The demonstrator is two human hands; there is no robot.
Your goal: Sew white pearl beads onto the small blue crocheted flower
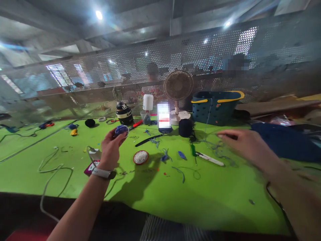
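Note:
Raised over the table at centre left, my left hand (112,147) is closed on a small blue-purple crocheted piece (122,130) with white beads along its edge. My right hand (238,142) is out to the right, thumb and forefinger pinched together; motion smears it, and whatever is in the pinch is too fine to make out. Below and between the hands sits a small dish of white beads (140,157). A green-handled hook (193,150) and white-handled snips (210,158) lie nearer my right hand, beside loose grey-blue yarn (219,147). Another blue piece (182,155) rests flat.
Along the back of the green table (160,194) stand a black jar (124,113), a lit phone (164,116), a white fan (178,85), a dark yarn ball (186,128) and a blue basket (215,108). A pale cable (45,180) trails at left; dark blue cloth (286,140) lies right.

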